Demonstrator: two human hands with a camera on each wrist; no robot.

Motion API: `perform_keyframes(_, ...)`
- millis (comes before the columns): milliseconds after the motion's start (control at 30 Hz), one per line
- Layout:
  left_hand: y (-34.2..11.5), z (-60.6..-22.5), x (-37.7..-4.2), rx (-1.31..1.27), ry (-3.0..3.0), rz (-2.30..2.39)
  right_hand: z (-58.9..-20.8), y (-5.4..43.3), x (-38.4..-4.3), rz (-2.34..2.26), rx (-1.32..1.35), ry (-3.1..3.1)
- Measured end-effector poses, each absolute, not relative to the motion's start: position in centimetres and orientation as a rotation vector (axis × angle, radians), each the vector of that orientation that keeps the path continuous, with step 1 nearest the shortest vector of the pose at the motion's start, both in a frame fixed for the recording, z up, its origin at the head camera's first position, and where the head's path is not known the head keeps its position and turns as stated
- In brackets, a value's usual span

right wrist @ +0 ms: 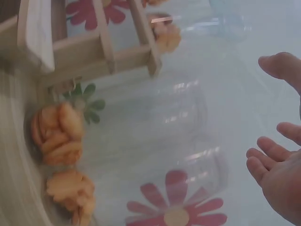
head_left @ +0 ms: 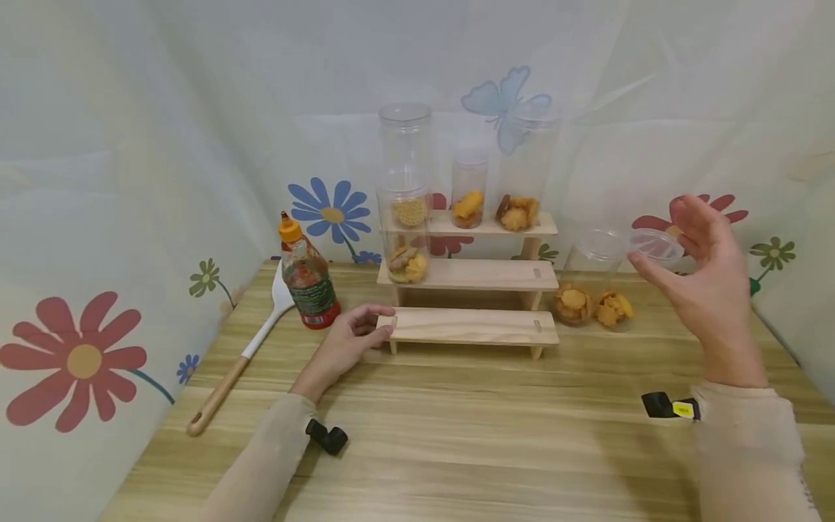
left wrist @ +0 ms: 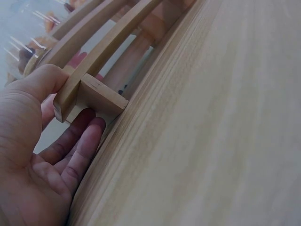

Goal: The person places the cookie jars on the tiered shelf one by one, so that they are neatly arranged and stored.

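Note:
At the lower left end of a three-step wooden rack [head_left: 466,325], my left hand [head_left: 349,341] grips the bottom step, thumb at the board's end and fingers [left wrist: 84,143] beside the leg below. My right hand [head_left: 714,290] is raised on the right, thumb and fingers spread apart with nothing held between them. It is nearest to two clear jars of orange-brown snacks on the table, a left jar [head_left: 574,304] and a right jar [head_left: 615,310]. In the head view the right hand overlaps the right jar's lid [head_left: 654,246]; the right wrist view shows a gap between them.
A jar of snacks [head_left: 407,264] stands on the middle step, and several jars, including a small jar [head_left: 468,206], on the top step. Left of the rack are a red sauce bottle [head_left: 312,290] and a white spatula with wooden handle [head_left: 222,391]. Printed curtains [head_left: 196,109] enclose the table.

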State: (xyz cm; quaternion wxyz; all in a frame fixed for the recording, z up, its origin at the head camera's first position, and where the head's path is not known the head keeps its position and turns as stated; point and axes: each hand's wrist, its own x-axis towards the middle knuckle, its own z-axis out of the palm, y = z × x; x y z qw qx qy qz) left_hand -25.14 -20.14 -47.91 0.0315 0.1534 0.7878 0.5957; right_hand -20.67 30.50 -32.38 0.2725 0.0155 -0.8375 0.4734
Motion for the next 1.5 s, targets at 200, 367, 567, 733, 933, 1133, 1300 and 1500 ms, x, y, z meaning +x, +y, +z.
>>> perform_keyframes(200, -19.9, -48.1, -25.2, 0.467, 2.422, 1.83, -34.0, 33.2, -21.4, 1.302, -0.08, -2.319)
perform_keyframes(367, -19.9, -48.2, -25.2, 0.459, 2.436, 1.828, -35.9, 34.6, -22.3, 1.372, -0.119, -2.362)
perform_keyframes(567, -20.1, -48.3, -25.3, 0.458, 2.445, 1.82, -38.3, 35.8, -23.2, 1.443, -0.13, -2.445)
perform_keyframes(733, -20.1, -48.2, -25.1, 0.463, 2.434, 1.82, -39.7, 36.2, -23.7, 1.481, -0.119, -2.5)
perform_keyframes(933, -20.2, -48.1, -25.3, 0.467, 2.439, 1.829, -40.8, 36.2, -24.2, 1.483, -0.049, -2.505)
perform_keyframes(1133, -20.2, -48.1, -25.2, 0.469, 2.437, 1.826, -41.9, 36.1, -24.5, 1.525, -0.014, -2.491)
perform_keyframes(1300, -20.2, -48.0, -25.2, 0.471, 2.435, 1.833, -42.3, 35.9, -24.8, 1.545, 0.033, -2.401)
perform_keyframes(1500, -20.2, -47.9, -25.2, 0.472, 2.435, 1.834, -42.0, 36.0, -24.7, 1.52, 0.019, -2.35)
